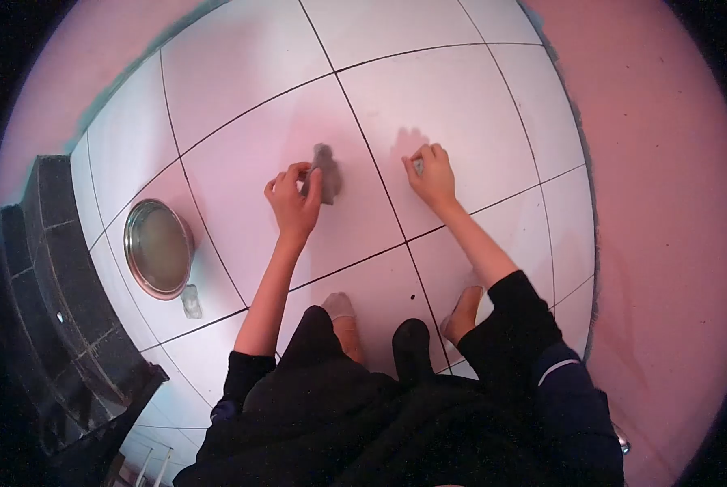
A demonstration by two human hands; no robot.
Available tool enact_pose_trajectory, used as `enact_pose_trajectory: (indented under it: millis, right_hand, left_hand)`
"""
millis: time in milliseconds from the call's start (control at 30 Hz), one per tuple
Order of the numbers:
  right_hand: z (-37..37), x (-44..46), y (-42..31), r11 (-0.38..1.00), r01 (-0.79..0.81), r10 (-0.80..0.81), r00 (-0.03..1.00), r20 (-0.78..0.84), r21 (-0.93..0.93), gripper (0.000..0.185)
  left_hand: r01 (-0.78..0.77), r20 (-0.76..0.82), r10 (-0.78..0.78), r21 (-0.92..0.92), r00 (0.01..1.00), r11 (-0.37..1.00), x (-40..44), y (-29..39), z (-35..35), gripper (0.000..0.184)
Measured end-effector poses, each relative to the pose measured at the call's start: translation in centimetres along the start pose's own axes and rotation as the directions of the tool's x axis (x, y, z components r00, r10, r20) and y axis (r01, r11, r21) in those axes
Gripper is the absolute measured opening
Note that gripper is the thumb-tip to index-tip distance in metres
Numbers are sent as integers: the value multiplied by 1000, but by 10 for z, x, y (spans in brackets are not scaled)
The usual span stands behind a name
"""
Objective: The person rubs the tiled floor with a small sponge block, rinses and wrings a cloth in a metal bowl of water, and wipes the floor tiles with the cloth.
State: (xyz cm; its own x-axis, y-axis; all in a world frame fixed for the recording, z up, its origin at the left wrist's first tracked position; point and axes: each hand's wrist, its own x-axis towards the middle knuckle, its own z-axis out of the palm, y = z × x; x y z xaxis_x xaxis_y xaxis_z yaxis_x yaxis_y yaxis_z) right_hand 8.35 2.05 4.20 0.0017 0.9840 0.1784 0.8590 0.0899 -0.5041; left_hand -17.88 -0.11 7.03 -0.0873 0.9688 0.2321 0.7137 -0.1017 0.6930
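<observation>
A grey, clay-like lump (325, 174) with a narrow upper end is at the white tiled floor, a little left of the middle. The thumb and fingers of my left hand (294, 207) are closed on its left side. My right hand (435, 180) is off to the right, apart from the lump. Its thumb and fingers pinch a small greyish piece (418, 166), mostly covered by the fingertips.
On the left, a round metal bowl (159, 250) contains murky liquid. Close to its lower rim lies a small pale, translucent-looking piece (191, 301). Dark tiled steps (63, 268) line the left side, and a pink wall (647, 203) the right. My feet are below my hands.
</observation>
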Motion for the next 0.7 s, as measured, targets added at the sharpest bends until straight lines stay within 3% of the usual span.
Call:
enact_pose_trajectory:
  millis: [67,133,333,433,533,600,667,700]
  right_hand:
    - [10,-24,-2,999,-24,24,999,-37,27,20]
    - [14,-44,-6,990,-16,5,997,-80,-137,21]
    - [29,-21,5,979,51,-92,975,-202,-196,17]
    - [38,17,22,975,22,-82,961,-264,-223,14]
    - [44,85,40,955,-101,23,963,-270,-279,8]
    - [43,122,47,944,-131,62,972,-226,-304,8]
    - [44,137,49,932,-259,203,952,-227,-254,10]
    - [43,127,48,932,-269,213,949,-233,-243,12]
  left_hand:
    - [62,10,-62,8,998,998,-5,-17,-1,19]
    - [182,-5,-184,-141,983,973,-5,-25,-4,19]
    - [150,-90,-165,-154,982,977,11,-33,-3,17]
    - [218,-95,-254,-285,962,933,18,-20,4,17]
    - [199,-80,-240,-347,967,917,23,-19,9,17]
    - [190,21,-191,-238,981,952,19,-25,12,16]
    - [187,7,-188,-180,982,966,18,-20,15,15]
    - [181,-38,-195,-240,980,954,19,-16,17,16]
